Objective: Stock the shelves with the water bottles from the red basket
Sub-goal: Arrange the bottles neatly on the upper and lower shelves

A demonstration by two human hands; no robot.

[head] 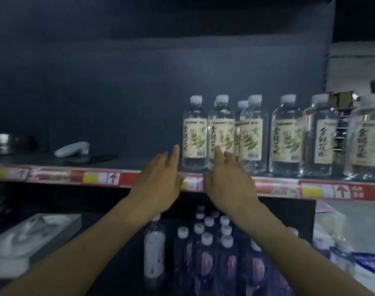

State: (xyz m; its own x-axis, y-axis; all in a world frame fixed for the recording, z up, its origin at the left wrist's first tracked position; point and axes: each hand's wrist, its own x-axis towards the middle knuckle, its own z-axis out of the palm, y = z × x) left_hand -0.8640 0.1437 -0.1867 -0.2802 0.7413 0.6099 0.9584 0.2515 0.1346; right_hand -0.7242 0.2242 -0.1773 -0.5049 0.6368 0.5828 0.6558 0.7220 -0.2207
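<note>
On the dim shelf [54,165] the water bottles [221,133] stood just beyond my hands, left hand [158,184] and right hand [229,180] both spread and empty; I judged them full, heavy, slick and rigid, best gripped around the labelled middle.

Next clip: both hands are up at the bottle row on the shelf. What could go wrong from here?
1. The right hand has a fingertip against a bottle packed beside the end bottle; a nudge might topple either, perhaps onto the purple bottles below.
2. The row stands near the shelf edge, so a pull forward could drop one.
3. The left hand is open beside the end bottle and could brush it.
</note>
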